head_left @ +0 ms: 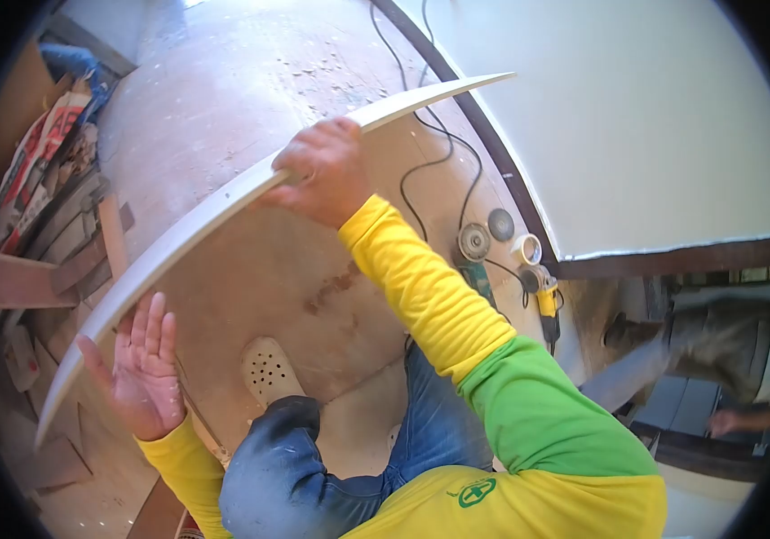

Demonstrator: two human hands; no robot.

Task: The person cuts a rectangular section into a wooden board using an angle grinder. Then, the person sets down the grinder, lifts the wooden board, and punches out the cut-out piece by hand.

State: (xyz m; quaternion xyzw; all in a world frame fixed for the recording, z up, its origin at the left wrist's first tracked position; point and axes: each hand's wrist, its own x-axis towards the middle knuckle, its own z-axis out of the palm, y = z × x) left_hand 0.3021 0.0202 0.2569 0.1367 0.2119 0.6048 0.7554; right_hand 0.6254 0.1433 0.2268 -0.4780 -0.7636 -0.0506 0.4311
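Observation:
My right hand (322, 171) is wrapped round a long white strip (196, 220), which looks like a wooden batten and appears bowed through the wide lens. The strip slants from the lower left to the upper right across my view. Near its lower-left part is my left hand (147, 368), palm turned up and fingers stretched out. The left thumb lies at the strip's edge; whether it touches I cannot tell.
On the floor to the right lie a teal angle grinder (473, 256), a yellow grinder (546, 301), a grinding disc (500, 225) and a tape roll (526, 249). A black cable (452, 135) runs past them. Scrap boards (70, 220) are stacked left. Another person's leg (646, 359) shows right.

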